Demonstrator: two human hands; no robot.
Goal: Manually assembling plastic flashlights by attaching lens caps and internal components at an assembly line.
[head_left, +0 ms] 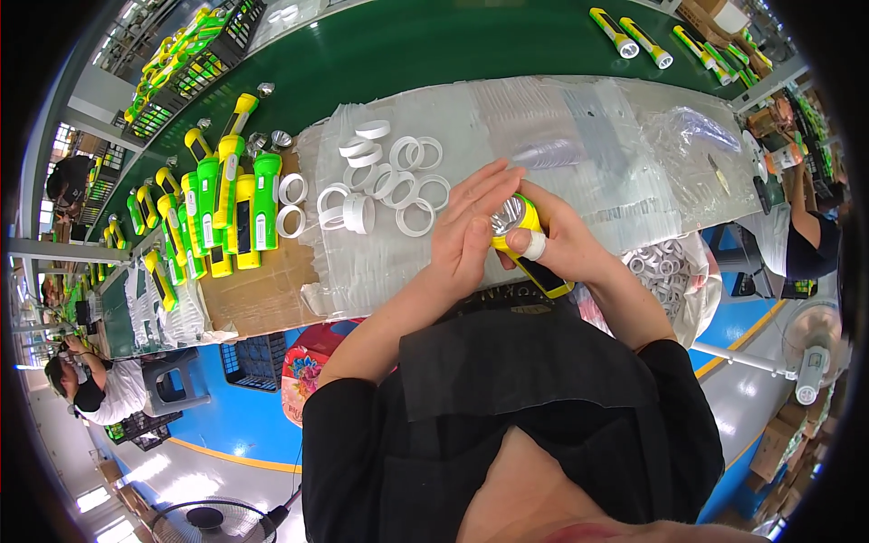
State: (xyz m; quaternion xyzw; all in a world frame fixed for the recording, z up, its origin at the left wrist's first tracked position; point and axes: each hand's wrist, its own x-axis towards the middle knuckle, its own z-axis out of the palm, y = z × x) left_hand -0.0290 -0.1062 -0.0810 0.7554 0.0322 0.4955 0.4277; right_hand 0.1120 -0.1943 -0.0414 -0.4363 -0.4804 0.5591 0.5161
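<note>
My right hand (563, 237) is closed round a yellow flashlight (549, 280) with a dark panel on its side. A white wrap (536, 245) circles its thumb. The flashlight's silvery reflector (510, 217) faces up between my hands. My left hand (468, 222) lies with fingers stretched out and together along the left side of the flashlight's head, its fingertips near my right fingers. Part of the head's rim is hidden by my hands. To the left on the plastic-covered table, several loose white rings (398, 188) lie scattered, a few stacked.
Several green and yellow flashlights (217, 204) are heaped at left on cardboard (262, 294). More flashlights (615, 33) lie on the far green surface (407, 54). A bag of white rings (665, 281) hangs by the near edge at right. Other people (107, 387) sit at both sides.
</note>
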